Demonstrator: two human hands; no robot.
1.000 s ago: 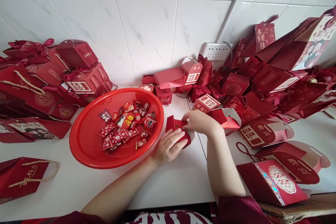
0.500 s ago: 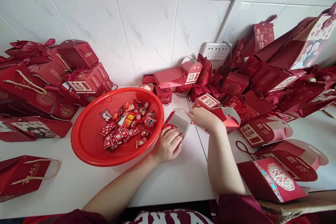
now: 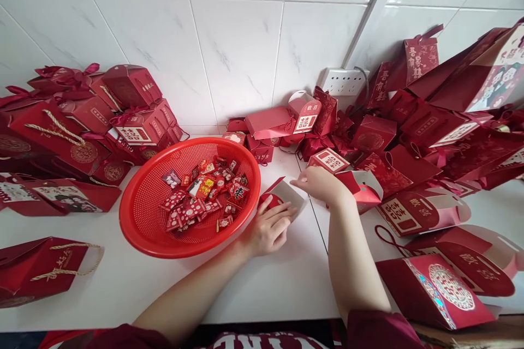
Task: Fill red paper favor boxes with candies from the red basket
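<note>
A small red gift box (image 3: 293, 194) with a pale inside lies on the white table just right of the basket, its top flaps apart. My left hand (image 3: 271, 229) rests over the box's near side, fingers laid across it and holding it down. My right hand (image 3: 321, 184) is bent inward at the far right edge of the box, its fingertips closed on a flap; part of the grip is hidden. To the left, a red plastic basket (image 3: 131, 217) holds several wrapped candies (image 3: 202, 187) in red and dark wrappers.
Red gift boxes (image 3: 143, 124) are stacked at left, and a rope-handled box (image 3: 45, 270) lies in front of them. More boxes (image 3: 370, 133) crowd the right side, with unfolded ones (image 3: 423, 207) nearer. A power strip (image 3: 343, 82) is against the tiled wall (image 3: 237, 49).
My left fingers have stretched further across the box, and its pale upright flap has tipped down under my hands. The whole view has shifted slightly.
</note>
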